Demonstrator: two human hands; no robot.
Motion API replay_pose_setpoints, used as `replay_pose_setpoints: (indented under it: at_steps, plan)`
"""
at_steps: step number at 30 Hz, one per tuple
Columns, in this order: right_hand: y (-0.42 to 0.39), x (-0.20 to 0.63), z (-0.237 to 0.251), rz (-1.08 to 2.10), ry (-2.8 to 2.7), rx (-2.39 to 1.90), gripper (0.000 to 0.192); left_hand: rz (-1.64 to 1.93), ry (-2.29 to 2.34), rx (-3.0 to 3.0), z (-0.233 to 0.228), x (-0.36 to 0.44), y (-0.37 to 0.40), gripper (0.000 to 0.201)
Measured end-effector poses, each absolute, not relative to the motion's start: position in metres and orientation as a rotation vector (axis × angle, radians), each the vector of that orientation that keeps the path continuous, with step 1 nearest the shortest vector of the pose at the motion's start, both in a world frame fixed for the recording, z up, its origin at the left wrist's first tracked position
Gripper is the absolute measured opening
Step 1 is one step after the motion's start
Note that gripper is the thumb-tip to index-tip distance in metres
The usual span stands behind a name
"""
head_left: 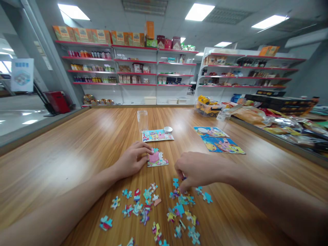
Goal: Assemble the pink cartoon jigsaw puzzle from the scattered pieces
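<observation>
A joined part of a jigsaw puzzle [156, 159], pink and white, lies flat on the wooden table. My left hand [133, 158] rests at its left edge, fingers stretched out and touching it. To the right, my right hand [192, 167] is lowered over loose pieces, thumb and fingers pinched. A small dark bit of a puzzle piece [183, 178] shows between them; the rest is hidden. Several loose puzzle pieces [147, 194] are scattered nearer to me, mostly light blue, some yellow, red or purple. Beyond the joined part lies a picture card [156, 135] with cartoon figures.
A clear jar [142, 120] stands behind the card, and a white lid [168, 130] rests on the card. Two blue cartoon pictures [222, 145] lie at right, near another clear jar [222, 116]. A bin of yellow toys [208, 106] and packaged goods [289, 128] stand farther right.
</observation>
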State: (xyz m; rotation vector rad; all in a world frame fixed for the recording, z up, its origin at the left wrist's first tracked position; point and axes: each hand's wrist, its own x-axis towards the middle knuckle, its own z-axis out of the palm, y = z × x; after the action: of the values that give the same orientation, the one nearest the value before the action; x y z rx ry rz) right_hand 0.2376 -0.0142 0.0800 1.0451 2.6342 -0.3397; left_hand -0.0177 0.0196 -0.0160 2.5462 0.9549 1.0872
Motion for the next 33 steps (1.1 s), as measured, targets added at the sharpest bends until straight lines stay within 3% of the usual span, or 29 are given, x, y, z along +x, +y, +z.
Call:
replay_pose_setpoints:
  at_steps: [5, 33]
  plan:
    - [-0.020, 0.234, 0.076, -0.231, 2.661, 0.993, 0.017, 0.945, 0.820, 2.678, -0.015, -0.015, 0.015, 0.018]
    - [-0.023, 0.233, 0.067, -0.405, 2.708, 1.009, 0.009, 0.929, 0.672, 2.672, -0.017, -0.012, 0.017, 0.024]
